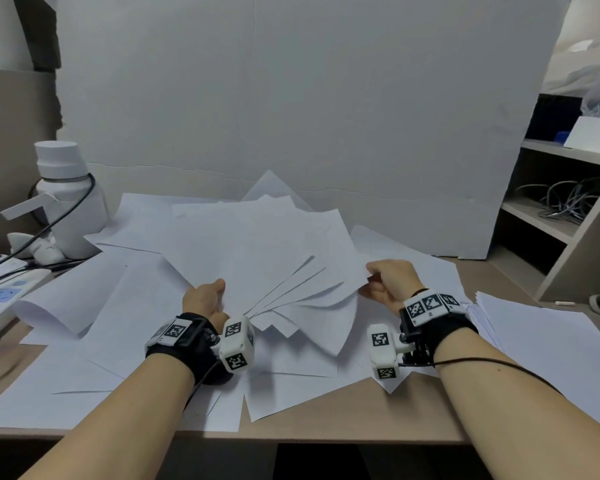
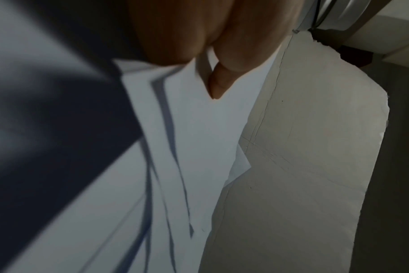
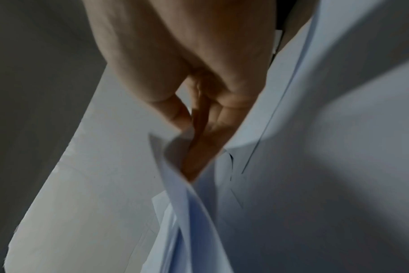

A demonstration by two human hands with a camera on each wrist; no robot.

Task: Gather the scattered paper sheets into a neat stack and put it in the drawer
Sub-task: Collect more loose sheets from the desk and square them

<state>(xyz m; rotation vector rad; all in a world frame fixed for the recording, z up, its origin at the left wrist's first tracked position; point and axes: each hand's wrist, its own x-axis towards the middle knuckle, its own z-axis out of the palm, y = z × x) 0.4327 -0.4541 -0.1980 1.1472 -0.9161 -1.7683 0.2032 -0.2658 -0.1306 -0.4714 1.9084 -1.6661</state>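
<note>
While both hands are raised over the desk, they hold a fanned bundle of sheets between them. The left hand grips the bundle's near-left corner, thumb on top; in the left wrist view its fingers pinch the paper's edge. The right hand pinches the bundle's right edge, fingers curled; the right wrist view shows its fingers closed on several sheet edges. The hands are apart, one at each side of the bundle, which is lifted off the desk and splayed, its lower corners spreading toward the near side.

Under and around the bundle, loose sheets cover the desk, overlapping at many angles; one curls up at the bundle's left. Right of the bundle, near the desk's right edge, lies a squared pile of paper. No drawer can be made out in any view.

Behind the bundle stands a white board. Left of the bundle a white bottle stands with a black cable looped by it, and a power strip lies farther left. Right of the board a shelf holds coiled cables.
</note>
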